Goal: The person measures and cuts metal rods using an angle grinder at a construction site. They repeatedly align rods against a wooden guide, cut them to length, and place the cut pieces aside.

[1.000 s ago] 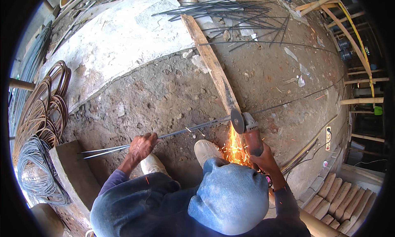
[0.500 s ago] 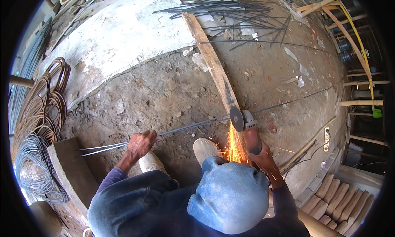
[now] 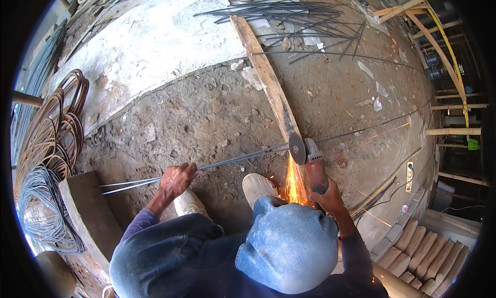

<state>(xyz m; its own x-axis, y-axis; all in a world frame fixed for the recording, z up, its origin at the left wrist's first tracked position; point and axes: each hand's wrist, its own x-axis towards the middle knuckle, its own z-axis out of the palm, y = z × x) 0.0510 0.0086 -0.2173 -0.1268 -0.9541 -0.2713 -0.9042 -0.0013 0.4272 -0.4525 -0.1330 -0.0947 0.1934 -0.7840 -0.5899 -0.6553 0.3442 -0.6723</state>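
Dirt floor (image 3: 206, 112) with rubble, wire coils (image 3: 46, 143) at left of frame. Left hand (image 3: 175, 179), fingers wrapped round thin steel rods (image 3: 232, 159) running from lower left toward centre. Angle grinder (image 3: 310, 163) right of centre, disc on the rods, sparks (image 3: 293, 187) below. Right hand (image 3: 328, 197) grips its body; fingers partly hidden behind blue cap (image 3: 289, 246). Wooden plank (image 3: 266, 78) above grinder.

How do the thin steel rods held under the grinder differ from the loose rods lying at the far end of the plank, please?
The held steel rods lie bunched and parallel, gripped by the left hand; the loose rods lie fanned out, untouched. The held rods meet the angle grinder in the right hand, throwing sparks; the loose rods do not. Both are thin, dark and long.
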